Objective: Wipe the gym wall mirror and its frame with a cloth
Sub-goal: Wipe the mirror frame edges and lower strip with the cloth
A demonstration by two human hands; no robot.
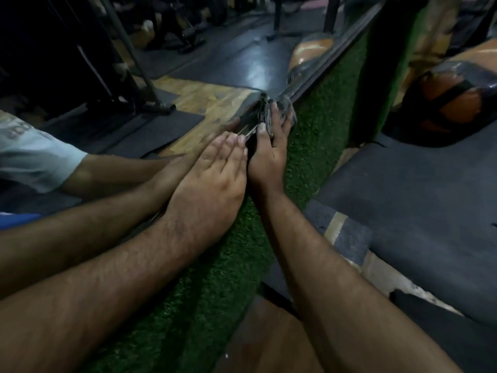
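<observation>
The wall mirror (228,63) fills the left half of the view and reflects gym machines and floor mats. Its dark frame (336,49) runs diagonally from the upper right down to my hands. My right hand (269,149) presses a crumpled grey cloth (287,109) against the frame's lower edge, fingers wrapped over it. My left hand (212,179) lies flat on the glass just left of the right hand, holding nothing. The reflection of my arms and a pale sleeve shows in the mirror at left.
A strip of green artificial turf (309,162) runs along the wall under the frame. A dark post (376,76) stands against it. Orange and black weighted bags (451,103) lie at the right on black rubber flooring (416,200). My knee (269,343) is at the bottom.
</observation>
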